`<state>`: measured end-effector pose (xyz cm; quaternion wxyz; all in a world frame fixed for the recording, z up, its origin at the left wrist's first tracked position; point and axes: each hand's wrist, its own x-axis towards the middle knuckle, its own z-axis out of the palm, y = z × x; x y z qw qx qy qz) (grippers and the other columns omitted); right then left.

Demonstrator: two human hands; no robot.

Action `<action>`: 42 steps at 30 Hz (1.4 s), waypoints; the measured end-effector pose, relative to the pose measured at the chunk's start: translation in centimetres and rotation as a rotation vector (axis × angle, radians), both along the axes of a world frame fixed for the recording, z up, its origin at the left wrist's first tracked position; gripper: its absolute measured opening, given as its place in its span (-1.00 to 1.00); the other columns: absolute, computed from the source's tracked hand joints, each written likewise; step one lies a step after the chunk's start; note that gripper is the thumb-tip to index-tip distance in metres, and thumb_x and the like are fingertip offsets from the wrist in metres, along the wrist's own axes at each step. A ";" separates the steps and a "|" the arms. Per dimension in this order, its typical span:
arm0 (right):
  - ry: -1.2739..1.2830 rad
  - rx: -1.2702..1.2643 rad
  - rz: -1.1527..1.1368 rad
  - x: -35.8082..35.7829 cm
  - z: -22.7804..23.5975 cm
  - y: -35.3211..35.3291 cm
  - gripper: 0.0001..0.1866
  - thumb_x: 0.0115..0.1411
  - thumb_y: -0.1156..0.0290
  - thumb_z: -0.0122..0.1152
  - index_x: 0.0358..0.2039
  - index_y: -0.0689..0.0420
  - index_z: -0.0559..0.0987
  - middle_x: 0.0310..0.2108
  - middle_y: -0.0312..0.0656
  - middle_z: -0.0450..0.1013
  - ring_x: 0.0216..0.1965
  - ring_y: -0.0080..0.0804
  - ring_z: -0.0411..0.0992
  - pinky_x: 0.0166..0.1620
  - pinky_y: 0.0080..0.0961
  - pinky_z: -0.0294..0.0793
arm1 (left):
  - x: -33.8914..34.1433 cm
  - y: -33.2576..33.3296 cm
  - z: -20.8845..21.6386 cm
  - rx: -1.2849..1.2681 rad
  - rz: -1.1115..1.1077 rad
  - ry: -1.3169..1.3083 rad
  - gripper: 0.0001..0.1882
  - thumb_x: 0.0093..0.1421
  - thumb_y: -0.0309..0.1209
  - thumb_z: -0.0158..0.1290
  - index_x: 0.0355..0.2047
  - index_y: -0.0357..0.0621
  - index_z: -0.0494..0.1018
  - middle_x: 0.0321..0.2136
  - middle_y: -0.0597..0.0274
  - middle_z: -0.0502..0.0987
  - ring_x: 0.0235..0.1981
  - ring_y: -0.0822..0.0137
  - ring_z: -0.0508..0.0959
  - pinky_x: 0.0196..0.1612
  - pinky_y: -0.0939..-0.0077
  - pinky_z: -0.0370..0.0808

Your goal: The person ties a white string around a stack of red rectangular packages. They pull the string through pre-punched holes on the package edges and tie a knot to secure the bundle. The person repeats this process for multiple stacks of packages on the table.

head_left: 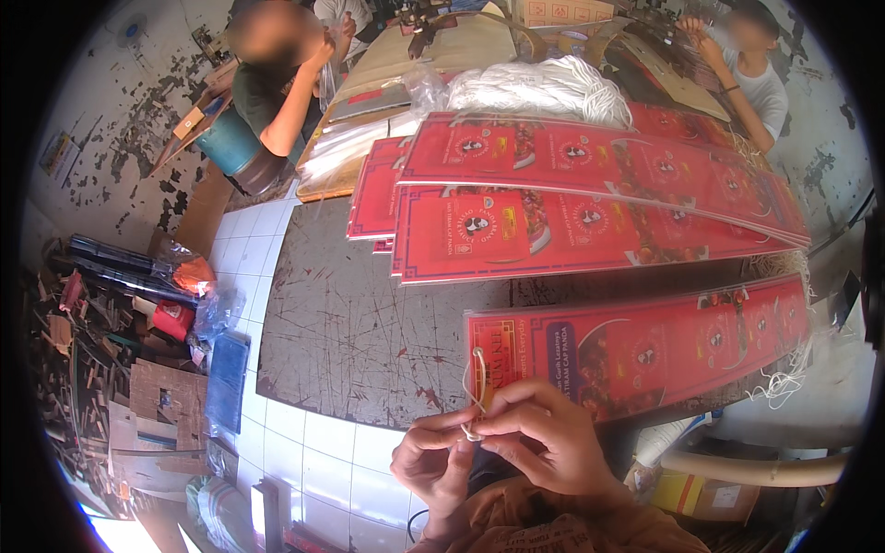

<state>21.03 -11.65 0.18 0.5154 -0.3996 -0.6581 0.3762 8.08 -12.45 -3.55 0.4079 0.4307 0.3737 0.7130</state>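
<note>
My left hand [437, 461] and my right hand [546, 438] meet at the near edge of the table, fingers pinched on a thin white string [468, 376]. The string runs from a hole near the left end of a long red printed banner [636, 348], and a small loop or knot of it shows between my fingertips. The banner lies flat, partly covered by my right hand. Beyond it, several more red banners [553, 230] are stacked in overlapping rows, with loose string ends at their right side.
A dark scratched tabletop [332, 313] lies to the left. Behind the stack sits a bundle of white string [539, 88]. Two people [277, 83] [751, 78] sit across the table. Wood scraps [83, 341] and a blue panel [229, 380] are on the left floor.
</note>
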 end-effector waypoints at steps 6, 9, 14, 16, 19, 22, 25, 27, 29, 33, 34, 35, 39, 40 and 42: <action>0.151 -0.163 0.001 0.1 0.1 -0.3 -0.67 0.04 0.72 0.13 -0.13 0.28 0.44 -0.30 -0.13 0.40 -0.28 -0.47 0.45 -0.22 -0.57 0.50 | -1.0 0.9 -0.3 0.031 0.043 -0.077 -0.84 0.03 -0.59 0.13 -0.50 -0.28 0.33 -0.47 -0.07 0.51 -0.44 0.26 0.56 -0.30 0.47 0.52; 0.166 -0.183 0.000 0.2 0.1 -0.2 -0.64 0.05 0.72 0.11 -0.09 0.24 0.43 -0.31 -0.13 0.43 -0.28 -0.46 0.48 -0.23 -0.59 0.51 | -1.5 1.2 -0.1 0.033 -0.025 -0.016 -0.86 0.06 -0.59 0.08 -0.46 -0.29 0.31 -0.46 -0.06 0.50 -0.42 0.28 0.55 -0.29 0.46 0.50; 0.172 -0.199 -0.018 0.2 -0.1 -0.1 -0.69 0.06 0.70 0.10 -0.14 0.23 0.43 -0.32 -0.13 0.45 -0.30 -0.45 0.51 -0.27 -0.59 0.52 | -1.7 1.7 0.6 0.056 -0.219 0.165 -0.79 0.05 -0.59 0.05 -0.32 -0.31 0.26 -0.43 -0.01 0.49 -0.38 0.33 0.50 -0.28 0.50 0.43; 0.141 -0.160 -0.020 0.2 -0.2 -0.1 -0.72 0.06 0.70 0.11 -0.17 0.24 0.42 -0.32 -0.13 0.45 -0.30 -0.46 0.51 -0.27 -0.59 0.52 | -1.5 1.6 1.5 0.046 -0.231 0.288 -0.73 -0.03 -0.59 0.13 -0.33 -0.27 0.30 -0.45 0.11 0.47 -0.42 0.38 0.46 -0.33 0.53 0.41; 0.141 -0.164 -0.014 0.2 -0.2 -0.2 -0.75 0.06 0.70 0.11 -0.21 0.24 0.43 -0.32 -0.13 0.45 -0.31 -0.45 0.51 -0.28 -0.61 0.51 | -2.1 1.7 0.9 0.059 -0.240 0.548 -0.73 -0.12 -0.61 0.18 -0.40 -0.23 0.35 -0.47 0.17 0.47 -0.46 0.38 0.46 -0.38 0.55 0.40; 0.121 -0.161 0.008 0.3 -0.4 -0.3 -0.77 0.06 0.70 0.11 -0.23 0.24 0.44 -0.33 -0.13 0.45 -0.32 -0.45 0.50 -0.29 -0.62 0.49 | -2.0 1.6 0.7 0.023 -0.215 0.476 -0.77 -0.16 -0.63 0.19 -0.49 -0.21 0.38 -0.53 0.20 0.46 -0.51 0.39 0.45 -0.42 0.56 0.39; 0.140 -0.182 0.004 0.3 -0.2 -0.3 -0.81 0.06 0.70 0.11 -0.28 0.24 0.46 -0.35 -0.14 0.45 -0.33 -0.46 0.50 -0.29 -0.62 0.47 | -2.1 1.5 0.7 0.030 -0.249 0.412 -0.79 -0.16 -0.65 0.18 -0.51 -0.22 0.39 -0.55 0.21 0.46 -0.52 0.40 0.44 -0.44 0.57 0.37; 0.113 -0.174 0.016 0.4 0.0 -0.2 -0.82 0.05 0.71 0.11 -0.30 0.24 0.47 -0.37 -0.16 0.46 -0.34 -0.47 0.50 -0.29 -0.62 0.47 | -2.2 1.4 0.6 0.036 -0.264 0.367 -0.80 -0.17 -0.65 0.18 -0.52 -0.24 0.40 -0.56 0.20 0.46 -0.53 0.41 0.43 -0.45 0.59 0.36; 0.123 -0.174 0.030 0.6 -0.1 -0.2 -0.84 0.05 0.71 0.11 -0.32 0.23 0.48 -0.37 -0.17 0.46 -0.34 -0.47 0.50 -0.29 -0.61 0.47 | -2.3 1.3 0.6 0.044 -0.269 0.332 -0.80 -0.19 -0.65 0.18 -0.52 -0.26 0.40 -0.57 0.19 0.46 -0.54 0.41 0.43 -0.46 0.60 0.35; 0.159 -0.170 0.064 0.8 -0.8 -0.1 -0.84 0.05 0.70 0.11 -0.33 0.23 0.49 -0.37 -0.17 0.47 -0.35 -0.47 0.51 -0.30 -0.62 0.47 | -3.9 1.5 0.8 0.080 -0.328 0.289 -0.80 -0.22 -0.65 0.19 -0.53 -0.29 0.43 -0.57 0.14 0.47 -0.57 0.40 0.44 -0.47 0.60 0.35; 0.153 -0.161 0.070 0.9 -0.7 -0.1 -0.84 0.05 0.70 0.11 -0.33 0.23 0.49 -0.37 -0.17 0.47 -0.35 -0.47 0.51 -0.30 -0.62 0.47 | -4.3 1.7 1.0 0.103 -0.341 0.317 -0.80 -0.22 -0.64 0.20 -0.53 -0.30 0.43 -0.57 0.13 0.48 -0.57 0.40 0.44 -0.47 0.59 0.35; 0.149 -0.163 0.078 1.0 -0.6 -0.2 -0.84 0.05 0.70 0.11 -0.33 0.22 0.50 -0.35 -0.16 0.47 -0.33 -0.45 0.51 -0.29 -0.62 0.47 | -4.5 1.8 1.1 0.126 -0.355 0.344 -0.80 -0.23 -0.64 0.20 -0.53 -0.30 0.43 -0.57 0.12 0.48 -0.58 0.40 0.44 -0.46 0.58 0.36; 0.049 -0.085 0.080 2.0 1.3 -0.7 -0.82 0.02 0.66 0.15 -0.32 0.21 0.51 -0.25 -0.12 0.47 -0.23 -0.39 0.49 -0.22 -0.58 0.46 | -4.9 2.2 0.7 0.191 -0.337 0.308 -0.73 -0.14 -0.48 0.22 -0.42 -0.32 0.42 -0.53 0.07 0.48 -0.52 0.36 0.47 -0.43 0.56 0.39; -0.001 -0.047 0.072 2.7 2.0 -1.0 -0.81 0.01 0.64 0.17 -0.31 0.21 0.51 -0.23 -0.12 0.47 -0.20 -0.38 0.48 -0.20 -0.57 0.46 | -5.2 2.5 0.7 0.232 -0.354 0.313 -0.68 -0.07 -0.40 0.20 -0.34 -0.33 0.40 -0.46 0.03 0.48 -0.47 0.34 0.47 -0.40 0.52 0.43; -0.226 0.093 -0.058 5.4 2.4 -1.6 -0.76 -0.02 0.56 0.23 -0.28 0.20 0.51 -0.13 -0.09 0.43 -0.09 -0.30 0.43 -0.14 -0.50 0.44 | -6.3 3.4 0.8 0.304 -0.238 0.471 -0.68 -0.03 -0.35 0.18 -0.32 -0.28 0.39 -0.37 0.04 0.47 -0.36 0.28 0.49 -0.31 0.41 0.46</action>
